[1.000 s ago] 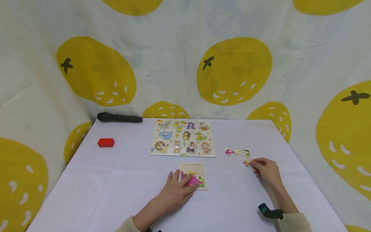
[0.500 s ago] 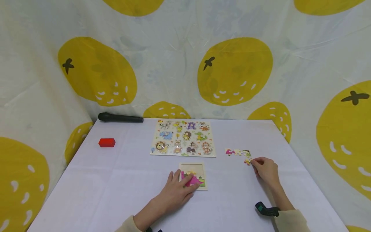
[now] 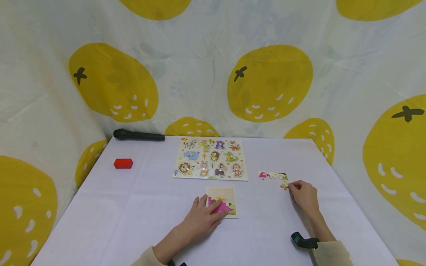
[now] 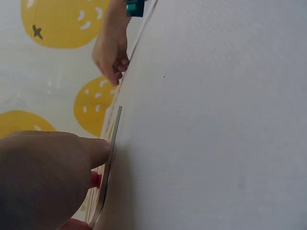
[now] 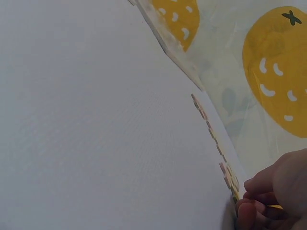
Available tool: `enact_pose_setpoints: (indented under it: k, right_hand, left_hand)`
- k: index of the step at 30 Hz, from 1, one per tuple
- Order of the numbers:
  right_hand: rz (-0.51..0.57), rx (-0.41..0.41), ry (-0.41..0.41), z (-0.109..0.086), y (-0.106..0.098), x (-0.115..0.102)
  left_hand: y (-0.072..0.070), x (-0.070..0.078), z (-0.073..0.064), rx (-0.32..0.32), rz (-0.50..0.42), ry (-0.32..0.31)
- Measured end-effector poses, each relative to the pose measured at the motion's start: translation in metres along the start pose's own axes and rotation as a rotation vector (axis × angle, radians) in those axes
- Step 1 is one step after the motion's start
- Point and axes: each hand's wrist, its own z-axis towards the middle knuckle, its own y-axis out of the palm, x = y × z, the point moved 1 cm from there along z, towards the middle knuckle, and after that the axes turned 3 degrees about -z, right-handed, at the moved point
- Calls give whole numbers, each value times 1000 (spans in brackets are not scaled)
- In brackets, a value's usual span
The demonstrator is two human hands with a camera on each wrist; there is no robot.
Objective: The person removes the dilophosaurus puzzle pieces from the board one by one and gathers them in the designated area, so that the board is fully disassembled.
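Right hand [image 3: 303, 196] pinches a piece [image 3: 284, 186]; left hand [image 3: 200, 218] rests on the tray [image 3: 226, 191]

The right hand has thumb and forefinger drawn together at the near right side of the piece, its other fingers tucked in. The right wrist view shows the fingertips at the piece's end; a grip by the edge probably suits something so flat, as there is little else to get hold of.

The left hand is spread, its fingers lying nearly straight over the tray's left side and on the pink picture [image 3: 223, 207] inside. It grips nothing; the light touch looks meant to keep the tray and its pieces from sliding. The tray's far part is bare, while the picture fills only its near part.

Just beyond the right hand lies a row of three loose pieces [image 3: 273, 175], toward the table's right edge, picture sides up. Laid flat and in a line, they are presumably easy to tell apart and reach.

Farther out, the animal board [image 3: 193, 178] lies between the tray and the far edge of the table [image 3: 133, 221]. The red block [image 3: 123, 163] is near the left edge, and the microphone [image 3: 139, 135] lies along the far edge by the far left corner, all seemingly parked clear of both hands.
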Motion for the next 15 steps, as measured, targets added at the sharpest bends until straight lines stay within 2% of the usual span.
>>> enact_pose_setpoints:
  k: [4, 10, 15]
  right_hand:
    - [11, 30, -26, -1, -2, -10]
    - [93, 53, -115, -4, -4, -38]
    - [134, 24, -171, -9, -2, -60]
  left_hand:
    - [1, -3, 1, 25, -2, 3]
    - [1, -5, 1, 90, 7, 23]
    - [-1, -6, 1, 105, -21, 18]
